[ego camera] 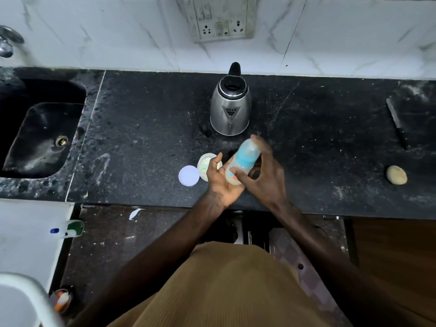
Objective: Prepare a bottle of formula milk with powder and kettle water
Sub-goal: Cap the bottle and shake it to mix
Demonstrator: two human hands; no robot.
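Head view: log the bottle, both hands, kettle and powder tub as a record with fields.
bottle: tilted, blurred, top towards the kettle, between both hands
right hand: fingers curled round the bottle
left hand: open palm against the bottle's base
kettle: upright on the counter, behind the hands, untouched
tub: open, pale powder inside, partly hidden by the left hand
lid: flat on the counter, left of the tub
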